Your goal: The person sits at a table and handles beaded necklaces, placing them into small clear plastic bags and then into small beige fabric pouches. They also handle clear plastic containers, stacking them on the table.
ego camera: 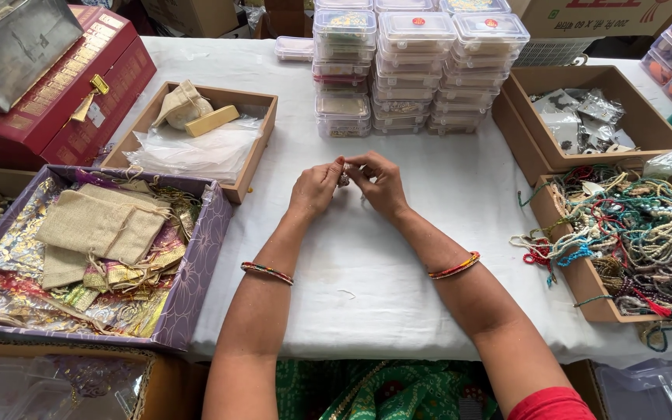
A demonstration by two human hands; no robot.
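You are pinching one small trinket (344, 178) between both hands at frame centre: left hand (316, 187) and right hand (381, 183) closed on it, fingertips meeting. Three stacks of clear boxes (418, 74) are standing just beyond. Two open trays are sitting left, two right; nothing is blocking your hands.

I have one view only, from the head camera: it looks steeply down and forward over the desk (398, 257), close above both forearms, boxes ringing the frame edges.
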